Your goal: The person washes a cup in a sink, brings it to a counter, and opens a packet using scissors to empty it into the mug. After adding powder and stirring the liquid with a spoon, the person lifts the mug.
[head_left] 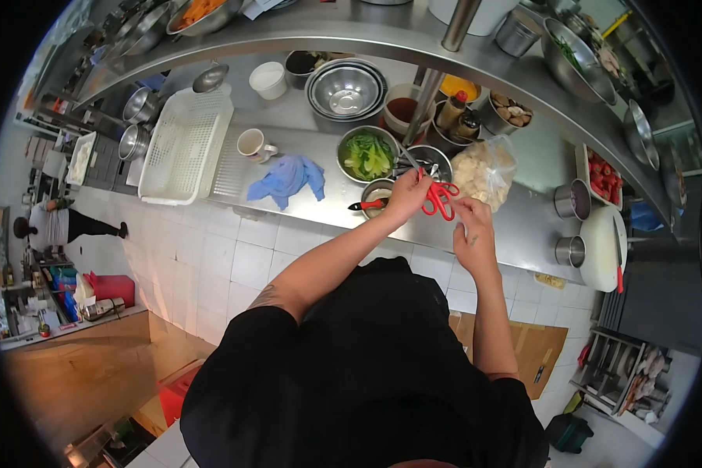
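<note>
My left hand (pixel 408 195) is closed round the red-handled scissors (pixel 442 201) near their pivot, with the blades pointing up and away. Just right of the handles, my right hand (pixel 474 230) has its fingers bent and pressed together; what they pinch is too small to tell. Behind the hands stand a metal bowl of green leaves (pixel 366 154) and a metal container with utensils (pixel 430 161). A small bowl (pixel 377 193) with a red-and-black handled tool (pixel 369 205) lies beside my left hand. A clear bag of pale pieces (pixel 480 173) rests beyond my right hand.
On the steel counter are a white basket (pixel 186 144), a mug (pixel 254 145), a blue cloth (pixel 287 181), nested bowls (pixel 345 90) and sauce bottles (pixel 452 113). A white board with a knife (pixel 603 249) lies right. An overhead shelf (pixel 351 30) crosses above. Another person (pixel 54 224) stands far left.
</note>
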A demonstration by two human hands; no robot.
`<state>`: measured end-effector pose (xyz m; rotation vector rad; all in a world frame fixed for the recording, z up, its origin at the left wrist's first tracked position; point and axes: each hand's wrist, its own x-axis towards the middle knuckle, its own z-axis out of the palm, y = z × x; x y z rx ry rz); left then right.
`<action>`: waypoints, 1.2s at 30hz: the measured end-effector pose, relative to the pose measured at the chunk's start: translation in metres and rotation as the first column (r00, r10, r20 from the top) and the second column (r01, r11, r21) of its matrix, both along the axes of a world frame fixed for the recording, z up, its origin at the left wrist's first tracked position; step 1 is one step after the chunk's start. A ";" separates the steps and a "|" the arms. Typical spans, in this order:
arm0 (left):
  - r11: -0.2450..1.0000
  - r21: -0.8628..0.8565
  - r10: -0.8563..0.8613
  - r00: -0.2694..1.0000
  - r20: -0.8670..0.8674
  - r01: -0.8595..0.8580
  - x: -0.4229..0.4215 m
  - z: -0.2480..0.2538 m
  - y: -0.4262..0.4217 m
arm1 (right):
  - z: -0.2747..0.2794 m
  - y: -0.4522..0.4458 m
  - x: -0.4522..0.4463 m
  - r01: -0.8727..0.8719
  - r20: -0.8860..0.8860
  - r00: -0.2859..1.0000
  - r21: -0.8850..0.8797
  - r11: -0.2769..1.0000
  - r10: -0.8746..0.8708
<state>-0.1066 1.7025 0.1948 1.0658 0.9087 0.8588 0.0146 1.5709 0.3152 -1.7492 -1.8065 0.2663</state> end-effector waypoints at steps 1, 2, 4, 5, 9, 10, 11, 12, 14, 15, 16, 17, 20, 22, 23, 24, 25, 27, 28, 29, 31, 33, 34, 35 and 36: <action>0.998 0.055 0.010 0.998 -0.056 -0.007 0.001 0.001 0.000 | -0.005 0.004 -0.002 -0.004 -0.002 1.000 -0.002 1.000 0.004; 0.999 0.049 0.014 0.998 -0.057 -0.011 0.002 0.001 -0.005 | -0.014 0.009 -0.005 0.030 -0.080 0.996 -0.044 0.999 -0.033; 0.962 0.272 0.043 0.986 -0.161 0.003 0.002 0.015 -0.015 | -0.030 0.016 -0.012 0.055 -0.152 0.986 -0.089 0.995 -0.068; 0.960 0.278 0.052 0.981 -0.185 0.002 0.000 0.025 -0.022 | -0.037 0.020 -0.016 0.105 -0.127 0.984 -0.153 0.983 -0.125; 0.950 0.292 -0.013 0.951 -0.310 0.108 -0.021 0.026 -0.022 | -0.041 0.021 -0.027 0.002 -0.575 0.803 -0.256 0.967 -0.154; 0.952 0.287 -0.016 0.951 -0.309 0.109 -0.029 0.022 -0.024 | -0.045 0.018 -0.029 0.003 -0.574 0.804 -0.261 0.965 -0.158; 0.962 0.269 0.030 0.961 -0.274 0.047 -0.037 0.018 -0.027 | -0.049 0.014 -0.028 -0.081 -0.796 0.576 -0.283 0.956 -0.187; 0.968 0.250 0.070 0.969 -0.238 -0.008 -0.045 0.017 -0.029 | -0.050 0.010 -0.026 -0.158 -0.932 0.289 -0.273 0.949 -0.220; 0.937 -0.302 -0.178 0.984 0.018 0.175 -0.080 0.049 -0.031 | -0.048 -0.005 -0.028 -0.144 -0.950 0.189 -0.279 0.949 -0.250; 0.908 -0.353 -0.211 0.974 0.081 0.226 -0.089 0.047 -0.032 | -0.049 -0.010 -0.030 -0.139 -0.964 0.051 -0.265 0.954 -0.261; 0.873 -0.403 -0.239 0.961 0.141 0.276 -0.094 0.045 -0.034 | -0.050 -0.015 -0.030 -0.133 -0.961 -0.091 -0.249 0.959 -0.262; 0.852 -0.451 -0.209 0.962 0.175 0.267 -0.092 0.044 -0.037 | -0.057 -0.019 -0.027 -0.175 -0.968 -0.124 -0.194 0.965 -0.217; 0.809 -0.493 -0.220 0.943 0.249 0.319 -0.080 0.032 -0.039 | -0.065 -0.022 -0.030 -0.117 -0.946 -0.237 -0.199 0.973 -0.221; 0.828 -0.476 -0.200 0.950 0.240 0.295 -0.065 0.042 -0.047 | -0.070 -0.022 -0.029 -0.130 -0.951 -0.253 -0.147 0.980 -0.176; 0.852 -0.457 -0.165 0.959 0.231 0.257 -0.060 0.048 -0.050 | -0.072 -0.022 -0.031 -0.141 -0.944 -0.290 -0.123 0.982 -0.160; 0.849 -0.457 -0.175 0.957 0.230 0.265 -0.059 0.057 -0.052 | -0.070 -0.022 -0.034 -0.150 -0.934 -0.328 -0.099 0.984 -0.144; 0.882 -0.412 -0.171 0.970 0.175 0.229 -0.059 0.066 -0.054 | -0.072 -0.022 -0.035 -0.145 -0.914 -0.380 -0.094 0.985 -0.143; 0.927 -0.312 -0.184 0.977 0.109 0.210 -0.064 0.072 -0.053 | -0.077 -0.025 -0.029 -0.192 -0.926 -0.358 -0.050 0.980 -0.118; 0.924 -0.313 -0.194 0.975 0.108 0.218 -0.069 0.069 -0.049 | -0.076 -0.026 -0.028 -0.251 -0.937 -0.336 -0.008 0.968 -0.094; 0.935 -0.243 -0.247 0.966 0.076 0.258 -0.073 0.063 -0.044 | -0.072 -0.030 -0.027 -0.241 -0.936 -0.339 -0.011 0.970 -0.094; 0.939 -0.143 -0.309 0.950 0.043 0.312 -0.078 0.058 -0.035 | -0.051 -0.035 -0.028 -0.266 -0.953 -0.246 -0.107 0.958 -0.175; 0.945 -0.075 -0.321 0.946 -0.038 0.317 -0.081 0.057 -0.026 | -0.059 -0.034 -0.026 -0.276 -0.962 -0.246 -0.051 0.960 -0.122; 0.948 -0.003 -0.318 0.941 -0.118 0.320 -0.081 0.058 -0.023 | -0.062 -0.033 -0.024 -0.293 -0.968 -0.243 0.008 0.956 -0.067; 0.955 0.152 -0.229 0.959 -0.166 0.254 -0.078 0.059 -0.023 | -0.063 -0.031 -0.023 -0.291 -0.968 -0.243 0.007 0.957 -0.067; 0.955 0.152 -0.230 0.959 -0.165 0.255 -0.078 0.064 -0.021 | -0.061 -0.030 -0.022 -0.261 -0.983 -0.053 -0.154 0.953 -0.174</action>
